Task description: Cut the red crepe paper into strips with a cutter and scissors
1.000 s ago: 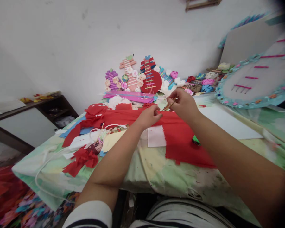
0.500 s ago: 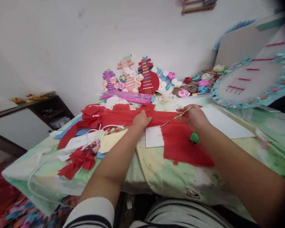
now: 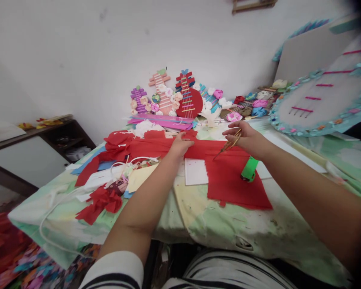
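Compared with half a second ago, the slim gold-coloured metal scissors (image 3: 228, 145) are held steeper and have been drawn back from the white square card (image 3: 196, 171). The green plastic cylinder (image 3: 249, 168), then largely hidden under the wrist, is now plainly seen on the large red crepe-paper sheet (image 3: 231, 182). The left hand (image 3: 180, 145) has been shifted slightly along the sheet's folded far band. The scissors are held over the far part of the sheet, their long axis slanted. The tips are pointed down towards the sheet's near left corner and the handles are raised towards its far right. They are gripped by the closed fingers (image 3: 233, 130) of the right hand (image 3: 249, 138). The left fingers are laid on the folded band; whether it is pinched cannot be told. The sheet is spread on the counter (image 3: 216, 224).
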Available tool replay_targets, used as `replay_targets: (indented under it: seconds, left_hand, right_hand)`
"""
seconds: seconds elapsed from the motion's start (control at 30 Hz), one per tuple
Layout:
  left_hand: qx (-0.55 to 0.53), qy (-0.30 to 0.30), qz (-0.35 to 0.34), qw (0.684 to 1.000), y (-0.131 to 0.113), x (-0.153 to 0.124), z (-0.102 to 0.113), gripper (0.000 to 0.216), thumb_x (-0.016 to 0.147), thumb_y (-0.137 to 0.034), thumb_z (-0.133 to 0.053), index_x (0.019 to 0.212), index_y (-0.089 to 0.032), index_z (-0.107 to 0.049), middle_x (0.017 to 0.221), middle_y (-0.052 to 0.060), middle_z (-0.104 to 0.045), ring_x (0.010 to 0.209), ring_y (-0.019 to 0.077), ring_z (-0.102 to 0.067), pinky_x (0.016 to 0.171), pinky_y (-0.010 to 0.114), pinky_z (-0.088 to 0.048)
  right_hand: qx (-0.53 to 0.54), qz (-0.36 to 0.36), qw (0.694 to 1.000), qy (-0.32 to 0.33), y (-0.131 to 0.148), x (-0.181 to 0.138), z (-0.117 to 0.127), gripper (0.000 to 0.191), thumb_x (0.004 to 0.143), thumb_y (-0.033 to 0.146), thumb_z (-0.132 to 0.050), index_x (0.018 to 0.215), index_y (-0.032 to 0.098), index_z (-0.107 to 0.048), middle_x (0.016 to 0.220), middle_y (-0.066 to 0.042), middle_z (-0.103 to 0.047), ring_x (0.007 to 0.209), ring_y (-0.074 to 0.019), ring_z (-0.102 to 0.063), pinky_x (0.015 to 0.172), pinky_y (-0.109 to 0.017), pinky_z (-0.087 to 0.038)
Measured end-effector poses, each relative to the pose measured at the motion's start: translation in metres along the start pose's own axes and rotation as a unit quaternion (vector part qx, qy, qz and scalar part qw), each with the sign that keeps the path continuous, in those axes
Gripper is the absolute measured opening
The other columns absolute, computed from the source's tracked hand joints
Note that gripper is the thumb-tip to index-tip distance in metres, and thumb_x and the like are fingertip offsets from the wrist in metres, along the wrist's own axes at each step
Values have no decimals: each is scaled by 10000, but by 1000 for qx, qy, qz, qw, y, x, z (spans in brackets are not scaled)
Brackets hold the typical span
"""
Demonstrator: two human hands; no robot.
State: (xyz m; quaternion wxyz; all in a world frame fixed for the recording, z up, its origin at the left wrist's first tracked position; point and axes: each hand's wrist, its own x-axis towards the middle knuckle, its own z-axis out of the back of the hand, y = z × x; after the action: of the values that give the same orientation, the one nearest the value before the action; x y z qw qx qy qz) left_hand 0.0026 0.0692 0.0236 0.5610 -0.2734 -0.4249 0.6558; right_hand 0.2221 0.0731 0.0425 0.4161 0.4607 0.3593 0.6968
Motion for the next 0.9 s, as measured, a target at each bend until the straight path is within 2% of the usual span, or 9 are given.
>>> replay_targets:
  seconds: [0.1, 0.23, 0.33, 0.4, 0.47, 0.57, 0.7, 0.83, 0.9]
  left_hand:
    - [-16, -1, -9, 1000, -4, -4, 0, 566, 811, -150, -538, 1307, -160, -265, 1082, 88, -560, 846, 114, -600, 673, 193, -482]
    - [12, 19, -35, 999, -9, -15, 7, 610, 775, -134, -521, 1315, -177, -241, 1172, 102, -506, 840, 99, -600, 618, 154, -460]
    - [74, 63, -63, 993, -14, -31, 19, 604, 747, -131, -513, 1304, -186, -285, 1149, 90, -520, 788, 108, -601, 570, 169, -452]
    - [132, 103, -84, 982, -17, -43, 27, 578, 718, -134, -538, 1266, -187, -363, 1045, 60, -576, 771, 121, -599, 593, 185, -454]
    - [199, 136, -103, 965, -19, -53, 30, 522, 702, -182, -575, 1207, -178, -445, 965, 45, -607, 802, 147, -596, 661, 212, -455]
    - [304, 161, -127, 930, -18, -64, 25, 499, 665, -343, -636, 1113, -151, -528, 973, 87, -613, 893, 236, -576, 749, 299, -437]
    - [406, 192, -153, 880, -11, -72, 10, 335, 645, -403, -636, 846, -136, -613, 881, 128, -624, 816, 292, -580, 693, 355, -426]
    - [436, 209, -200, 852, -6, -79, 4, 170, 736, -336, -543, 772, -177, -594, 815, 76, -617, 770, 232, -568, 656, 309, -408]
    - [439, 210, -222, 845, -6, -83, 5, 122, 757, -289, -515, 743, -189, -584, 815, 58, -611, 784, 214, -556, 669, 297, -397]
  right_hand:
    - [-144, 79, 982, 90, 2, -13, 11, 438, 658, 306, -606, 1049, 209, -435, 1005, -67, -585, 796, -172, -571, 760, -387, -468]
    - [-337, 118, 910, 209, 13, -45, 22, 395, 723, 256, -529, 1111, 203, -478, 1029, -114, -591, 851, -219, -581, 730, -385, -467]
    - [-354, 205, 850, 331, 20, -70, 27, 394, 745, 85, -399, 1064, 224, -582, 1245, -107, -500, 1114, -230, -487, 901, -380, -392]
    - [-350, 216, 823, 392, 24, -83, 29, 427, 757, 73, -367, 1066, 246, -606, 1278, -78, -483, 1156, -229, -456, 942, -388, -361]
    - [-338, 203, 813, 428, 28, -91, 30, 431, 758, 86, -377, 1072, 266, -612, 1252, -62, -509, 1140, -224, -470, 943, -381, -363]
    - [-279, 168, 831, 451, 39, -95, 29, 425, 734, 86, -403, 1054, 261, -623, 1184, -56, -561, 1104, -197, -497, 938, -332, -370]
    - [-220, 78, 852, 468, 46, -98, 19, 350, 773, 148, -365, 999, 225, -620, 1007, -46, -633, 918, -161, -579, 817, -274, -433]
    - [-358, 24, 867, 346, 39, -101, -8, 241, 799, 295, -375, 825, 192, -592, 791, -70, -632, 678, -173, -577, 592, -276, -429]
    - [-456, -9, 839, 298, 37, -101, -24, 281, 799, 356, -372, 789, 174, -586, 744, -111, -624, 637, -204, -580, 543, -302, -405]
